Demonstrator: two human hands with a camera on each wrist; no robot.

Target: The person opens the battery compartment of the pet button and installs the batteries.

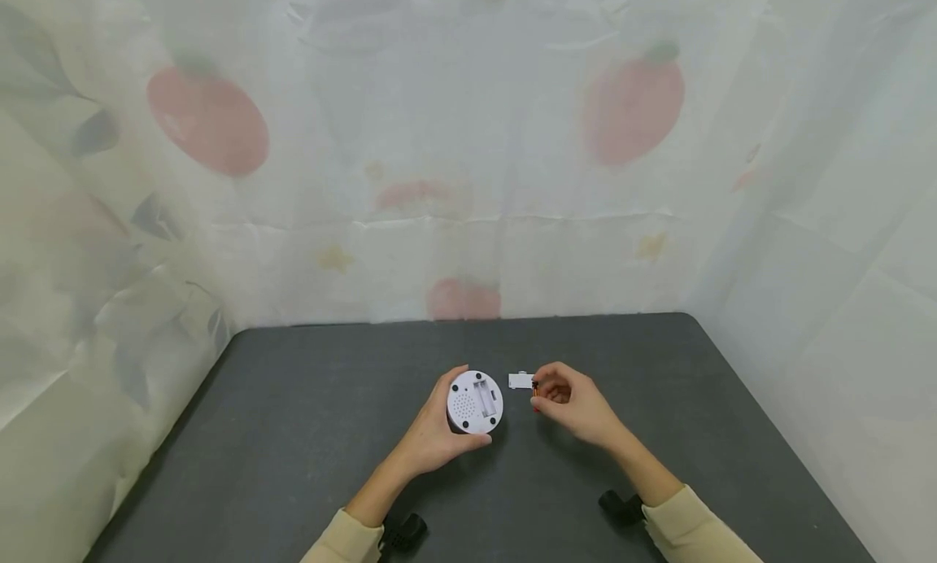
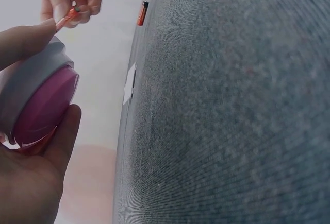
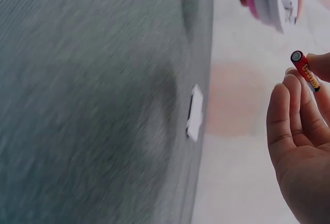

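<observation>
Here, left hand (image 1: 432,437) grip curled round white device (image 1: 475,401), right hand (image 1: 574,404) grip pinching seemingly a battery (image 3: 305,70)

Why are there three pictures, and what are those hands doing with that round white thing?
All three pictures show one moment, taken by three cameras a person wears. The big picture comes from a camera on the head, looking down at a dark grey table. The other two come from cameras strapped to each wrist, so they look sideways and very close.

The left hand holds a round white gadget, pink on its other side. Its back faces up, and a little open slot for batteries shows there.

The right hand pinches a small red battery in its fingertips, close to the gadget.

On the table between the hands lies a small white cover, probably the slot's lid. The left wrist picture also shows another red battery lying on the table.
</observation>
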